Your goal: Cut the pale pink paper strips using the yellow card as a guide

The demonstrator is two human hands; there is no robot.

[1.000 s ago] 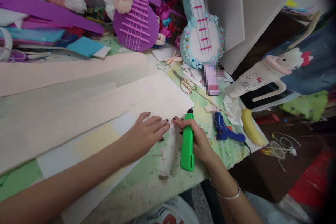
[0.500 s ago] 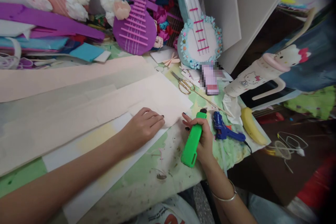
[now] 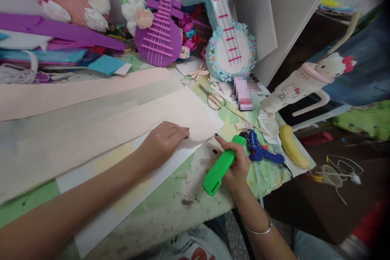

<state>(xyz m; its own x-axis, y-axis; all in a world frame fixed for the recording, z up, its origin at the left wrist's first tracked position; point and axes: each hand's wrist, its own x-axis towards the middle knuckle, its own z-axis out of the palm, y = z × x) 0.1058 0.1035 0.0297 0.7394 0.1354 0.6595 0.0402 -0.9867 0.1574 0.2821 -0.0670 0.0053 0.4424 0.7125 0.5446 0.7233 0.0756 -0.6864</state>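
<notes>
By a swing of the cutter (image 3: 222, 166), gripped in the right hand's (image 3: 240, 167) curled fingers, the glue gun (image 3: 258, 152) beyond them could be knocked; paper (image 3: 193, 109) lies beneath the left hand's (image 3: 163, 141) pressed-together fingers.

A craft workspace, shown by a paint-stained surface (image 3: 170, 207) with large pale sheets (image 3: 106, 130), gold-handled scissors (image 3: 211, 95), a blue glue gun (image 3: 257, 152), and behind them a purple model instrument (image 3: 161, 42) and paper flowers (image 3: 144, 18)
</notes>
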